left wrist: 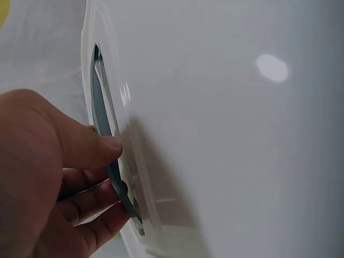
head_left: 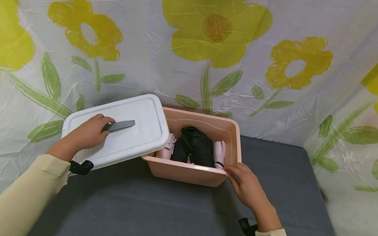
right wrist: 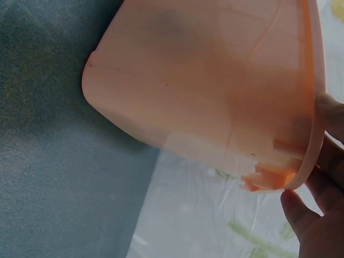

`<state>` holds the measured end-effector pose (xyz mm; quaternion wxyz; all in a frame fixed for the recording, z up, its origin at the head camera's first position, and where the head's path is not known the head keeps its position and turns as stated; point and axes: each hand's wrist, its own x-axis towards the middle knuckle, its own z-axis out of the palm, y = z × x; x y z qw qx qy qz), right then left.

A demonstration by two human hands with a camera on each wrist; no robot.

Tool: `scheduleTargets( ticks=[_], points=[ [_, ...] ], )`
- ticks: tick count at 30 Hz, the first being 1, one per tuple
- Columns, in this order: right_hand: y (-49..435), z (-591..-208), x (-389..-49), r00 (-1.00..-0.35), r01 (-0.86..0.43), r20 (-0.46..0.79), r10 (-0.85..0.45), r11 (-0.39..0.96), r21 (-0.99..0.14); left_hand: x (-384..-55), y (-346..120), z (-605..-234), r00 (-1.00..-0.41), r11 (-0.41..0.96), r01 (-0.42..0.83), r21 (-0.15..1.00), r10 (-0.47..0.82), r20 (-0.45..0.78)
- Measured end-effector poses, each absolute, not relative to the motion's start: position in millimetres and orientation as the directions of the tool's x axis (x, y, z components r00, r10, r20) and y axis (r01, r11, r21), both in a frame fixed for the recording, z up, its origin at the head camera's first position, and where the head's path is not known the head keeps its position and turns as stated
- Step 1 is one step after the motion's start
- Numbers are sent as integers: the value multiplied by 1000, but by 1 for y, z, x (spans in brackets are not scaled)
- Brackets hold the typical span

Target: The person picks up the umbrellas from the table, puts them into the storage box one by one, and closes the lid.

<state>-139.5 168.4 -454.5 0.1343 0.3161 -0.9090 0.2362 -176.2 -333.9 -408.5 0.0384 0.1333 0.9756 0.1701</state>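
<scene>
My left hand (head_left: 88, 133) pinches the grey strap handle (head_left: 123, 125) of a white plastic lid (head_left: 140, 137). The lid is tilted at the left of a pink plastic storage bin (head_left: 184, 173), its right end overlapping the bin's left rim in the head view. In the left wrist view, thumb and fingers close on the handle (left wrist: 99, 107). My right hand (head_left: 246, 185) grips the bin's rim at its front right corner, with fingers on both sides of the rim in the right wrist view. Inside the bin sit a black folded bundle (head_left: 202, 152) and pale pink rolls (head_left: 219, 152) on either side.
The bin stands on a dark grey cloth-covered table (head_left: 159, 219), near its back edge. Behind it hangs a white curtain (head_left: 139, 57) with yellow flowers, which also runs along the right side.
</scene>
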Motion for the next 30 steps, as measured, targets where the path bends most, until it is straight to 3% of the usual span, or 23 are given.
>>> scheduleTargets(
  ticks=[30],
  points=[
    [172, -457, -140, -744, -662, 442, -501, 645, -383, -214, -284, -408, -903, 875, 417, 246, 430, -2]
  ],
)
